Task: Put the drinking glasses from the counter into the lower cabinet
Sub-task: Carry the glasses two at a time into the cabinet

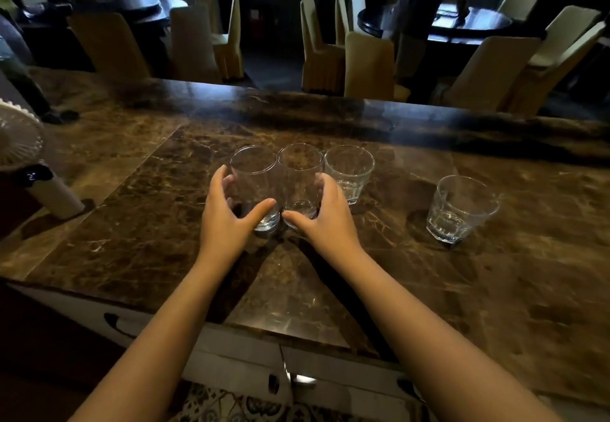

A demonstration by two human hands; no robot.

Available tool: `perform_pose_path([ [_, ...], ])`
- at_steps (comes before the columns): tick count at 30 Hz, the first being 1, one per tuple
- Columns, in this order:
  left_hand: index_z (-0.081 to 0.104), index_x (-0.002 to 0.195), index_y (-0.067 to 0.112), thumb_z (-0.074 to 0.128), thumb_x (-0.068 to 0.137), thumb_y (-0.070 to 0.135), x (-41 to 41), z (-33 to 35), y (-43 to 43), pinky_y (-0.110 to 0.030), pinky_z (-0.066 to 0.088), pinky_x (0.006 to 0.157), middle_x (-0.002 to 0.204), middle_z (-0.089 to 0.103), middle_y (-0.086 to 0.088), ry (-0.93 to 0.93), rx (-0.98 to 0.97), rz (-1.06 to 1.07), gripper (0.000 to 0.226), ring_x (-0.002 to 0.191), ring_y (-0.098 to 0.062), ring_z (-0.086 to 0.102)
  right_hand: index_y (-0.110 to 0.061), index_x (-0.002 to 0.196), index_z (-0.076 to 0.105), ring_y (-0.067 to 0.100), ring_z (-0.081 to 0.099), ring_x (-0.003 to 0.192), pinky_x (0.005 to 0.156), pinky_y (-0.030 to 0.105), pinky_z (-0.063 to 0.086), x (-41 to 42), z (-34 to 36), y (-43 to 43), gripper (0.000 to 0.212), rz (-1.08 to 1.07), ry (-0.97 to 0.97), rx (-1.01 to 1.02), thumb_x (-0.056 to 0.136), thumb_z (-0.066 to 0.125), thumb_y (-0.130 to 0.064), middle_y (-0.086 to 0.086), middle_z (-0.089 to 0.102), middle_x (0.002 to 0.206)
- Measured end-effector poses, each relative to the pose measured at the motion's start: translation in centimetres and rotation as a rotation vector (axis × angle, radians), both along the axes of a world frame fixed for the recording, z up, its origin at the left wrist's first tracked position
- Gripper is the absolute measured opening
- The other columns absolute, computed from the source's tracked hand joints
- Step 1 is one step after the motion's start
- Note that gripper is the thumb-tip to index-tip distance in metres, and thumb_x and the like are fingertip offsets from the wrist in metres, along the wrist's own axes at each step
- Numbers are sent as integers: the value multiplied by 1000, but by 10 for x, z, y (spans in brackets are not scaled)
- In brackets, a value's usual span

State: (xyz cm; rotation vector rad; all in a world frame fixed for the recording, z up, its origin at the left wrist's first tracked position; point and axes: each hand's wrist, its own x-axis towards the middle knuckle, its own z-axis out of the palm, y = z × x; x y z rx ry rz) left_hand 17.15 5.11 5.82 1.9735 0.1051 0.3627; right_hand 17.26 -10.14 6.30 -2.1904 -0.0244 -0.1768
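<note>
Forearms fill the near field, reaching over the tabletop (429,289) edge; cabinet doors (251,365) sit just below them, both look closed.

Step in hand: pickup, two at once. Left hand (224,223) has its grip wrapped round the left tall glass (255,187), thumb across the near side low down, fingers curled round the far left. Right hand (326,220) mirrors that on the right tall glass (300,180), thumb at the base, fingers round its right side. Both grips partly closed onto the glass walls, about as wide as the glass. Both glasses seem to sit on the tabletop, touching each other or nearly. Can't tell if weight is taken yet.

Just right of the right grip: a tumbler (350,174), close to those fingers. Second tumbler (460,208) well apart, further right. Fan (19,144) far left of the left grip.

Next, my read: firm up both grips, lift straight up, mind the near tumbler. Both hands are full, so a door needs opening with a free finger, or one glass goes down first. Four glasses, none stowed: early.
</note>
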Motion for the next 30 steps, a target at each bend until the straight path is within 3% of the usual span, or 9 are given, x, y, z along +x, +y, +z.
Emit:
perform_pose_path([
  [3, 44, 128, 15, 67, 81, 22, -42, 1, -14, -20, 44, 89, 124, 48, 4, -145, 39, 174, 53, 114, -23, 55, -14, 142, 31, 14, 35, 135, 109, 24, 31, -28, 12, -26, 74, -53, -132, -127, 81, 69, -32, 1, 40, 145],
  [6, 47, 119, 27, 63, 84, 15, -71, 3, -50, -11, 46, 81, 108, 43, 26, -137, 55, -52, 40, 103, -11, 59, -15, 135, 41, 10, 43, 124, 102, 20, 35, -56, 29, -68, 61, -212, -289, -182, 82, 67, -30, 0, 48, 134],
  [9, 44, 130, 23, 62, 85, 18, -58, -2, -90, -23, 46, 98, 122, 49, 14, 18, -60, -298, 49, 117, -10, 54, -12, 131, 44, 11, 44, 117, 97, 23, 37, -72, 38, -114, 59, -446, -379, -234, 80, 69, -28, 6, 50, 129],
  [13, 16, 147, 11, 61, 84, 36, -17, -5, -135, -39, 25, 118, 154, 24, -10, 183, -80, -268, 82, 142, -22, 27, -10, 141, 33, 24, 36, 134, 106, 31, 35, -72, 35, -163, 76, -618, -159, -225, 78, 72, -30, 10, 39, 145],
  [15, 3, 149, 7, 61, 85, 34, -3, -2, -147, -35, 13, 121, 159, 10, -12, 193, -68, -189, 90, 147, -24, 12, -11, 145, 27, 26, 34, 138, 110, 38, 34, -63, 28, -177, 86, -587, 13, -142, 76, 73, -34, 11, 34, 150],
  [17, -4, 149, 8, 62, 85, 32, 9, -1, -155, -35, 11, 120, 160, 4, -12, 195, -119, -131, 94, 148, -24, 7, -11, 145, 26, 26, 39, 136, 109, 36, 35, -56, 21, -182, 89, -501, 125, -4, 75, 75, -33, 11, 37, 150],
  [20, -2, 149, 15, 66, 81, 32, 30, -4, -156, -38, 15, 120, 160, 7, -9, 162, -194, -98, 98, 147, -25, 11, -10, 144, 28, 25, 47, 129, 100, 28, 37, -46, 14, -183, 84, -432, 155, 82, 76, 75, -27, 10, 47, 143],
  [23, 8, 149, 18, 71, 77, 34, 46, -7, -155, -43, 22, 119, 157, 20, -8, 125, -230, -90, 97, 145, -24, 21, -12, 143, 29, 24, 48, 128, 100, 29, 39, -36, 13, -182, 83, -445, 141, 139, 76, 76, -27, 9, 48, 143],
  [30, 23, 144, 23, 75, 72, 31, 43, -15, -168, -34, 35, 109, 144, 42, -2, 74, -228, -187, 89, 131, -19, 42, -15, 142, 32, 23, 46, 130, 103, 32, 40, -18, 10, -174, 80, -417, 112, 172, 76, 75, -27, 6, 47, 144],
])
